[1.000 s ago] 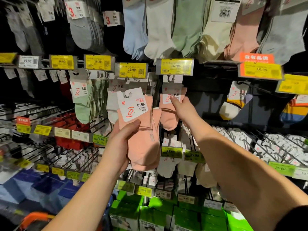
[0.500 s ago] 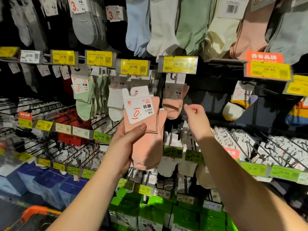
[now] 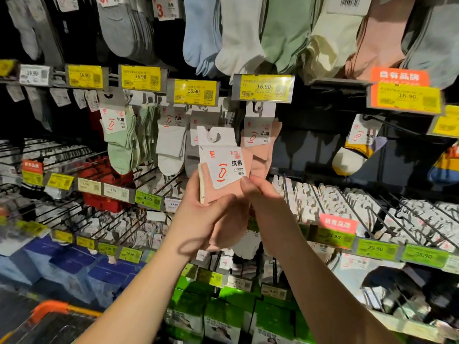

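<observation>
On the head camera, my left hand [image 3: 198,219] grips a pink sock pack [image 3: 221,192], thumb across its front, held up before the rack [image 3: 360,209]. My right hand [image 3: 265,202] pinches the paper label [image 3: 223,165] at its lower corner (another pink pair [image 3: 265,150] hangs just behind).

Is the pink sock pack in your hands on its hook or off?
Off. The left hand and right hand hold the pink sock pack; no hook passes through its card's hanger slot.
</observation>
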{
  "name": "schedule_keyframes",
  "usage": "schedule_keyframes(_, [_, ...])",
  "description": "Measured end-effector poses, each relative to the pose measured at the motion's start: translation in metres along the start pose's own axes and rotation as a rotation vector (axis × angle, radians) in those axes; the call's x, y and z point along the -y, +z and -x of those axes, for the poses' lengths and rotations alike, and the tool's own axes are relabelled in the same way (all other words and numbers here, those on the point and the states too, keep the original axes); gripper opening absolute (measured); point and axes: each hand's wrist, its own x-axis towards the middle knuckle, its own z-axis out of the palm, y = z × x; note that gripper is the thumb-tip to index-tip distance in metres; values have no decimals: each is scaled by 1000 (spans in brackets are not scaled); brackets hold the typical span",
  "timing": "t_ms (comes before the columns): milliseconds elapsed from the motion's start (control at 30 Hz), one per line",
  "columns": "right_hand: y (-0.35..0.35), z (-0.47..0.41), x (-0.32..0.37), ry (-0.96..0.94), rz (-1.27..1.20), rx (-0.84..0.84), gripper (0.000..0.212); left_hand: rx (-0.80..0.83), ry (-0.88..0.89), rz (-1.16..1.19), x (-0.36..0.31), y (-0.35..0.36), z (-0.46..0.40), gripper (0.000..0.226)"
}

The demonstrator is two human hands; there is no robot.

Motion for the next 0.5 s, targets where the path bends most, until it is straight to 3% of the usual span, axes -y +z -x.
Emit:
schedule_keyframes(100, [-1,-2,-2,47,-155,74,48,0,23,-73,3,-1,-2,78])
schedule_keyframes(233, [-2,-7,-5,59,-142,24,28,-10,12,-191,1,-2,-5,84])
schedule_keyframes(367, [-4,-9,-5,43,-176,29,26,-30,7,-299,-5,-4,-7,92])
schedule_keyframes(500, [-13,-10,3,-25,-298,76,41,-146,-26,-245,-2,-8,-11,49])
